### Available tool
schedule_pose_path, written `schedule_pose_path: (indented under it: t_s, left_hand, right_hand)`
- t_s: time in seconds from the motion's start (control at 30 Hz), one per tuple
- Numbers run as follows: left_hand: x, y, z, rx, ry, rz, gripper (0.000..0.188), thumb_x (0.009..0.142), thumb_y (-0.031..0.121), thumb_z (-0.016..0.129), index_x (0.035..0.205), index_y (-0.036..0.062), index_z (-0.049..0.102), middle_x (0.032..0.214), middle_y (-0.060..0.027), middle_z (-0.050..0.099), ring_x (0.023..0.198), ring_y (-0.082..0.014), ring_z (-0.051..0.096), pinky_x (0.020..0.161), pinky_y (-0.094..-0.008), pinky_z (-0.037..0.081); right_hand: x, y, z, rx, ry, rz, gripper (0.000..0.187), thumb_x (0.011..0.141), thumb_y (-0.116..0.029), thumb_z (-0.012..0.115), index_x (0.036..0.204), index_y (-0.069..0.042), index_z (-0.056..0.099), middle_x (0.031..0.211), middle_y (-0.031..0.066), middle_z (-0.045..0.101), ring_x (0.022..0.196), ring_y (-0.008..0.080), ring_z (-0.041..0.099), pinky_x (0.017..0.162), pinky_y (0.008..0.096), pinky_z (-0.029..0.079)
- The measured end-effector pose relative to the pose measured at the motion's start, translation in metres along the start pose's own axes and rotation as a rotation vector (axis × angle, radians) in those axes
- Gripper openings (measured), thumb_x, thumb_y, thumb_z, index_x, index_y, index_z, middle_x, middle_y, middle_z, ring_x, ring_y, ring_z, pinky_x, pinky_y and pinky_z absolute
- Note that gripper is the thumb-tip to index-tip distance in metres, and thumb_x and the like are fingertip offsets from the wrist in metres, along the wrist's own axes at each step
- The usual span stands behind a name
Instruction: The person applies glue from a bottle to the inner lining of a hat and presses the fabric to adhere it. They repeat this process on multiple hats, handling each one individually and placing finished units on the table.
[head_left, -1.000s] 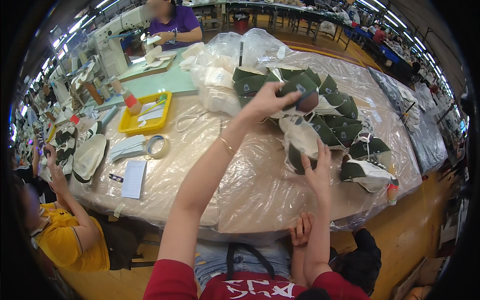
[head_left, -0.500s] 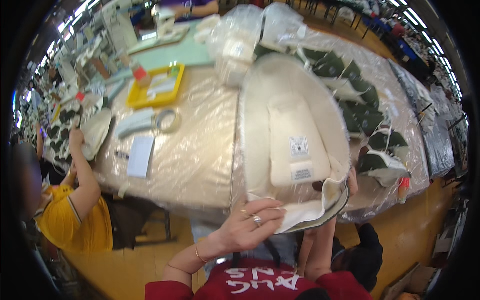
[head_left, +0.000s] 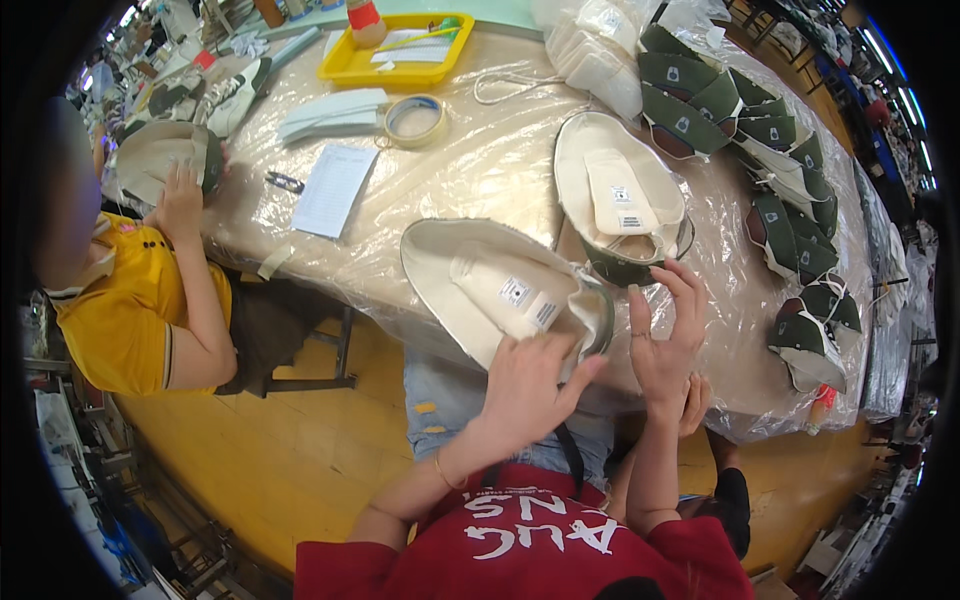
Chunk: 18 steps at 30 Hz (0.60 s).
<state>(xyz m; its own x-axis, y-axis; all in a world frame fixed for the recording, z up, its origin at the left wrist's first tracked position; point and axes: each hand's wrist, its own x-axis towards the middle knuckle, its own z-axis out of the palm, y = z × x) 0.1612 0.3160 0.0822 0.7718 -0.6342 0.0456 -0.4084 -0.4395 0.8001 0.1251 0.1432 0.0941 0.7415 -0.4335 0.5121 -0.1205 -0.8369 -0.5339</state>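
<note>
Two shoe uppers with cream linings and dark green outer sides lie beside each other at the table's front edge. My left hand (head_left: 528, 392) is at the near rim of the left upper (head_left: 470, 265), its fingers on the fabric and its thumb stretched apart; some fingertips are hard to make out. By the heel of the right upper (head_left: 583, 165) is my right hand (head_left: 668, 345), its thumb and fingers spread. Each upper has a white label on the padded tongue inside. Another hand (head_left: 695, 404) shows behind my right wrist.
Green shoe uppers (head_left: 795, 235) are strung along the plastic-covered table (head_left: 470, 180) at right. Toward the left are a tape roll (head_left: 415, 122), a paper sheet (head_left: 335, 190), small snips (head_left: 285, 181) and a yellow tray (head_left: 395, 72). A co-worker in yellow (head_left: 130, 300) handles another upper.
Both hands gripped an upper raised close to me; now two uppers lie lower, at the table. My right hand has opened by the right one, and my left thumb has spread. The view has shifted.
</note>
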Motion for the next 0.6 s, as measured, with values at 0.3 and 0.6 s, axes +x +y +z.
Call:
schedule_pose_path:
  t_s: [0.3,0.6]
  left_hand:
    - [0.058,-0.038,-0.004,-0.295,-0.096,-0.034,0.023,0.089,0.014,0.060,0.081,-0.0059,0.065,0.062,-0.0148,0.065,0.053,-0.0229,0.064,0.056,-0.0332,0.050]
    - [0.071,-0.037,-0.001,-0.272,0.018,-0.020,0.032,0.081,0.024,0.068,0.076,-0.0075,0.064,0.063,-0.0189,0.065,0.063,-0.0323,0.068,0.064,-0.0377,0.054]
  right_hand:
    - [-0.016,-0.020,0.005,0.267,-0.191,0.463,0.037,0.085,-0.004,0.067,0.121,-0.003,0.056,0.097,0.0086,0.060,0.073,0.0119,0.059,0.058,0.0246,0.047]
    - [-0.002,-0.015,0.005,0.216,-0.237,0.459,0.032,0.083,0.002,0.061,0.115,0.001,0.062,0.087,0.0086,0.061,0.069,0.0120,0.060,0.060,0.0251,0.050]
